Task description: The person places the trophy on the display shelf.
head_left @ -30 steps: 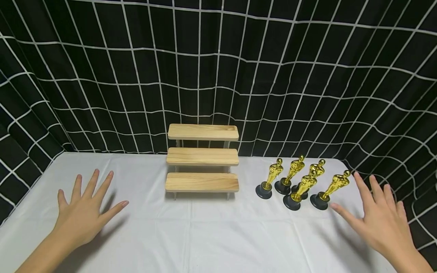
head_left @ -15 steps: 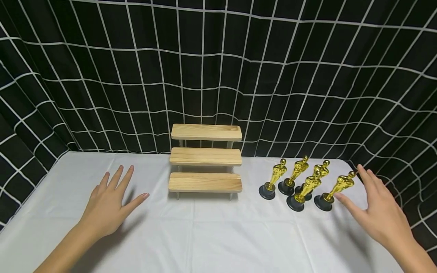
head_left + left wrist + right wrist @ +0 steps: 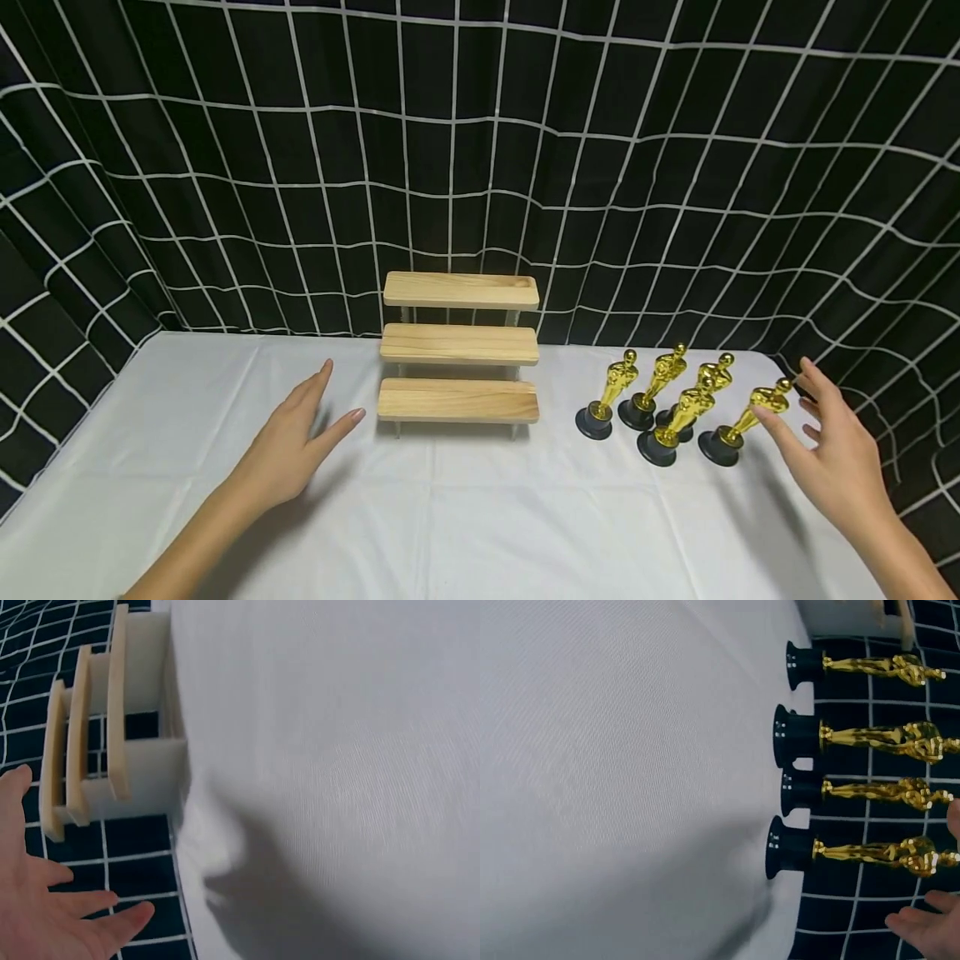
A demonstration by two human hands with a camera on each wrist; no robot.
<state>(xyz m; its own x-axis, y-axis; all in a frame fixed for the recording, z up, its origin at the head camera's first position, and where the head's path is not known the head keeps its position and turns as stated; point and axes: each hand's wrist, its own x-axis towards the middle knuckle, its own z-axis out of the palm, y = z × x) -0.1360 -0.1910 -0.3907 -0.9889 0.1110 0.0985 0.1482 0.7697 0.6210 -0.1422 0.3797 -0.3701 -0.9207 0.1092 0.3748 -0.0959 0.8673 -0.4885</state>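
Several gold figurine trophies on round black bases stand upright on the white cloth to the right. My right hand is in the air beside the rightmost trophy, its thumb overlapping the gold figure in the head view. In the right wrist view, that hand's fingers and thumb lie on either side of the nearest trophy, with a gap between fingers and figure. Left of the three-step wooden display stand, my left hand hovers over the cloth, holding nothing, thumb apart from the fingers.
A white cloth covers the table. Behind and at both sides hangs a black curtain with a white grid. Another trophy stands between the stand and the other trophies.
My left hand has moved right, toward the stand, turning thumb-up. The right hand's fingers have drawn together and bent beside the rightmost trophy. The whole scene has shifted slightly right in view.
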